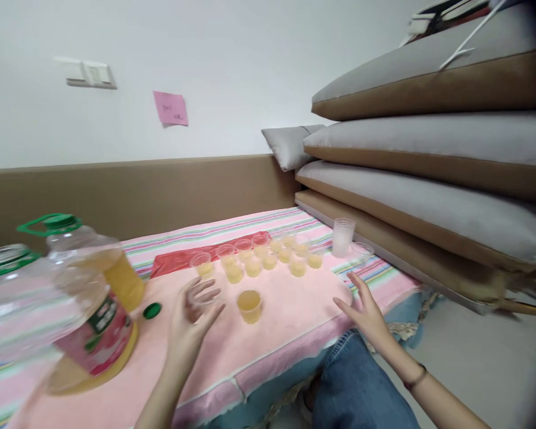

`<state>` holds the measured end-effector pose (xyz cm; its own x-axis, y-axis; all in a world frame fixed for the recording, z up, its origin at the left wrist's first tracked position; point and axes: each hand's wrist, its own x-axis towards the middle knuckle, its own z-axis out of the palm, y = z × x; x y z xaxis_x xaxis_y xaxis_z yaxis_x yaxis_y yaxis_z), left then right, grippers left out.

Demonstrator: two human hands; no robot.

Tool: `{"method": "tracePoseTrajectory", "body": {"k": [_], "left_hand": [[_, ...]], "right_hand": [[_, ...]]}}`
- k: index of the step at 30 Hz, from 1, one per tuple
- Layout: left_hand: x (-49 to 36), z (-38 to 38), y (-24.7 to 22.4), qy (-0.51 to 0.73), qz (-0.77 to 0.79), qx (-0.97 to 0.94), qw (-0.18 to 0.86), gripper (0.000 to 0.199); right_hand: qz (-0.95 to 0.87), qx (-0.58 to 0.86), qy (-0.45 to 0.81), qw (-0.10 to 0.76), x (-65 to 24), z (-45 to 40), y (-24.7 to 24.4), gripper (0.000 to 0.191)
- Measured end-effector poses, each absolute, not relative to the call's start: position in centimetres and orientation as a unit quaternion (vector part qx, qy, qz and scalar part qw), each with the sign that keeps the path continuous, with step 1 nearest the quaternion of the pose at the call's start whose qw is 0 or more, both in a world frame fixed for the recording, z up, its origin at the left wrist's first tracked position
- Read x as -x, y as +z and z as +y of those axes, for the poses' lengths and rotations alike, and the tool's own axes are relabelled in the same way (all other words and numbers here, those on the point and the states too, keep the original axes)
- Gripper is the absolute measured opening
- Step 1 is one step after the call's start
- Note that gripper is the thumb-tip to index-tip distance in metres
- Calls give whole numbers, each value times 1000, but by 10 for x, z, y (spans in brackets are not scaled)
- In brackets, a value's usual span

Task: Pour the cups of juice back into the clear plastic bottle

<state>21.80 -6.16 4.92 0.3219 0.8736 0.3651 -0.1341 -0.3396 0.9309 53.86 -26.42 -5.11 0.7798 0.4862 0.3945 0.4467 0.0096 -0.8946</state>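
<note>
My left hand [197, 310] is at the centre-left of the pink cloth, its fingers apart and slightly curled. A faint clear outline, perhaps an empty cup, shows beside its fingers; contact is unclear. To its right stands a clear cup of yellow liquid [249, 307]. My right hand [361, 307] is spread with nothing in it, near the cloth's right side. Behind the hands stand several small clear cups, with yellow liquid in many of them, including a cup [298, 265] at the front of the group. A stack of clear cups [342, 238] stands at the back right.
At the left are a large labelled bottle [102, 339] and a green-capped bottle [120, 277], both holding yellow liquid. A green cap [152, 310] lies nearby. Red plastic [174, 263] lies behind the cups. Grey-brown cushions [420, 140] are piled at the right.
</note>
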Motion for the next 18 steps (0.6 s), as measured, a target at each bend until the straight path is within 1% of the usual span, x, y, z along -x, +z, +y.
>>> {"method": "tracePoseTrajectory", "body": {"k": [3,5,7,10,13,15,17,18], "left_hand": [[-232,-83,52,488,251,-646,530,76],[-241,-99,52,476,225,-649,549,77],[-251,-118,51,456,212,-647,573,78],[-265,-148,50,415,188,-634,625,81],[-277,-171,51,367,150,-633,665,86],[-280,-177,53,349,125,-653,661,98],[-280,-174,57,346,111,-685,631,113],[-278,-169,59,349,115,-703,609,116]], "right_hand": [[-429,650,136,613,-468,-267,-32,65],[-464,605,190,618,-435,-266,-16,61],[-485,560,223,633,-411,-260,-2,64],[-486,520,232,663,-391,-253,9,67],[-460,511,211,695,-389,-254,9,57],[-447,516,195,704,-398,-260,9,53],[-430,527,192,707,-415,-265,10,56],[-416,535,197,709,-426,-266,12,57]]}}
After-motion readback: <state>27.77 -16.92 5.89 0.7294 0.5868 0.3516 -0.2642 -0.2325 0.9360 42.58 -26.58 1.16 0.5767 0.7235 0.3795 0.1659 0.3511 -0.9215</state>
